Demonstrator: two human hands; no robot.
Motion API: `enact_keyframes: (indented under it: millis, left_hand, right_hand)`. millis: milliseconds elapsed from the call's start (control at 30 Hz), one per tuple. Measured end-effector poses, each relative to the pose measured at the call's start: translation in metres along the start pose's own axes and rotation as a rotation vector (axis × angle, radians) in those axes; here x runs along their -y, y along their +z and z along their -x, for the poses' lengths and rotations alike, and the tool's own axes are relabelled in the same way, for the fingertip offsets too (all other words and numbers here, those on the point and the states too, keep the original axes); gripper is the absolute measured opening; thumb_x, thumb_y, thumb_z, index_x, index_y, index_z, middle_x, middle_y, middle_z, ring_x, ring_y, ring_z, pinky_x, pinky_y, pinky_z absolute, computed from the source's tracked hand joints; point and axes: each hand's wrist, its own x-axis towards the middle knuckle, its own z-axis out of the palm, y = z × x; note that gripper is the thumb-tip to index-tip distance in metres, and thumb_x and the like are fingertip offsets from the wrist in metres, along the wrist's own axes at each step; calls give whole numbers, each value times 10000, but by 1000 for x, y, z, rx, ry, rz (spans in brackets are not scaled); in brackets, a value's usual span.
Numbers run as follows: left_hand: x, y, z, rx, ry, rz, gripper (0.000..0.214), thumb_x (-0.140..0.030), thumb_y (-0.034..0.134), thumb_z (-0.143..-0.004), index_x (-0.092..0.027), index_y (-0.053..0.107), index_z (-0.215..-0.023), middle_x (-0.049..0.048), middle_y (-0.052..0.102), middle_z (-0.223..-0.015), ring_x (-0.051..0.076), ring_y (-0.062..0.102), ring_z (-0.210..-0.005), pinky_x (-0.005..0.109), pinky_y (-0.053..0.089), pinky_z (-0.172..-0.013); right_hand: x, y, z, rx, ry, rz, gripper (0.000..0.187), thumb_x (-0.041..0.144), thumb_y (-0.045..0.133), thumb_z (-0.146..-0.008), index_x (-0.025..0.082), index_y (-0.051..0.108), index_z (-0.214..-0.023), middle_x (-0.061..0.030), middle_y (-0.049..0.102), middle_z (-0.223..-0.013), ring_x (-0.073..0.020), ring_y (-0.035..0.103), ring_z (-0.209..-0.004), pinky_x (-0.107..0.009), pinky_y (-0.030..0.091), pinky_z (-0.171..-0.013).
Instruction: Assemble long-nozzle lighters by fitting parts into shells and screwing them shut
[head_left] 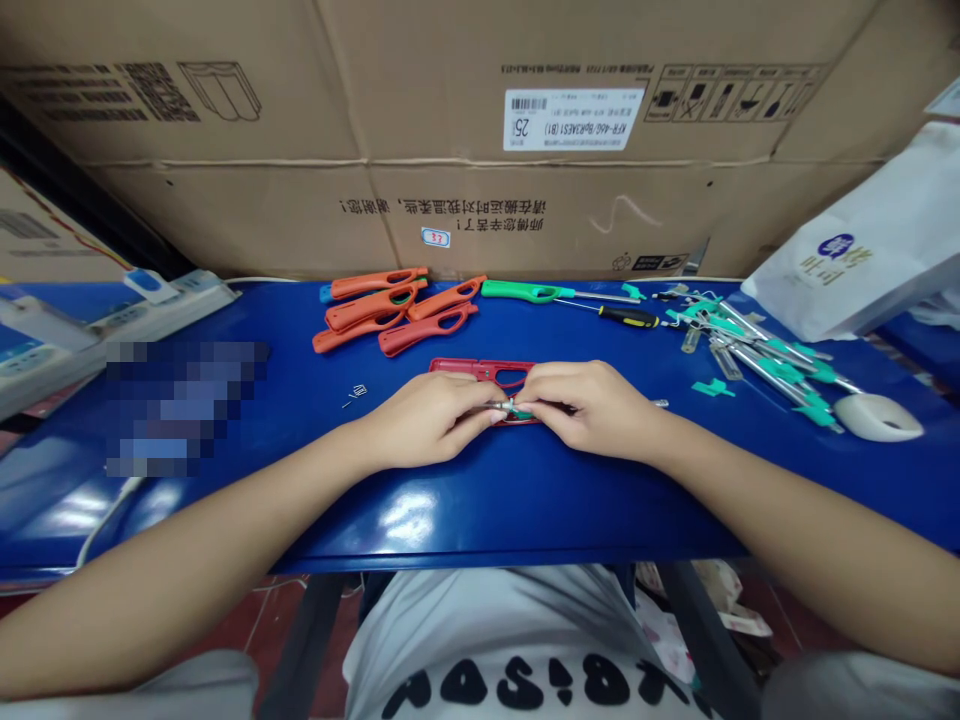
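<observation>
On the left side of the blue counter (495,500) I see a power strip (112,335) and a dark phone-like thing (184,410), too blurred to be sure. Next, some tiny metal pcs. (359,391) lie loose; a passing wrist could sweep them away, b/c nothing holds them. Behind is a heap of orange handles (367,309). In the middle, the left hand (431,418) pinches a small part (511,407) betw. thumb and index finger, and the right hand (592,405) pinches it too, fingertips nearly meeting. This part is just over the red casing (452,366), which lies partly hidden under both hands. If one pinch slips, the part could jump away, esp. if a spring is inside, which I cannot tell; pulling too hard could also bend it. To the right are a green handle (517,291), a screwdriver (626,316) and a pile of metal tubes (765,350) w/ green pcs., where a small dropped part could be lost.
</observation>
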Motion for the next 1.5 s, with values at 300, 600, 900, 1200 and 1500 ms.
enact_keyframes:
  millis: [300,600,900,1200,1500]
  left_hand:
    - [-1,-19,3,7,-8,-147,275,-311,381,-1073,-182,622,-1102,74,700,-1055,225,646,-976,364,458,-911]
    - [2,-29,5,61,-3,-119,191,-196,610,-909,-220,693,-1079,25,742,-981,194,668,-905,305,472,-848]
    - [4,-29,6,54,23,-73,180,-250,604,-958,-225,765,-1034,31,772,-1003,205,687,-969,307,500,-878]
    - [13,-16,1,7,-278,304,198,-331,750,-859,-173,800,-967,28,770,-851,118,625,-627,219,454,-566]
    - [10,-18,3,-3,-224,251,182,-286,728,-865,-181,817,-983,59,766,-937,146,696,-747,224,515,-647]
  right_hand:
    - [4,-9,2,27,94,160,219,307,569,-984,213,715,-1118,-40,723,-1076,-151,675,-804,-265,450,-668]
    - [1,-15,1,119,107,237,272,315,546,-990,229,691,-1204,-63,696,-1160,-180,677,-856,-283,458,-684]
    - [-3,-10,1,204,73,180,358,348,608,-949,219,650,-1280,-107,658,-1255,-268,643,-1112,-369,531,-840]
    - [-8,-9,2,230,112,88,331,358,593,-978,220,656,-1272,-100,644,-1245,-230,671,-1005,-340,541,-811]
    - [-9,-9,1,235,118,62,354,376,586,-990,210,661,-1293,-109,634,-1273,-243,673,-1024,-371,550,-861]
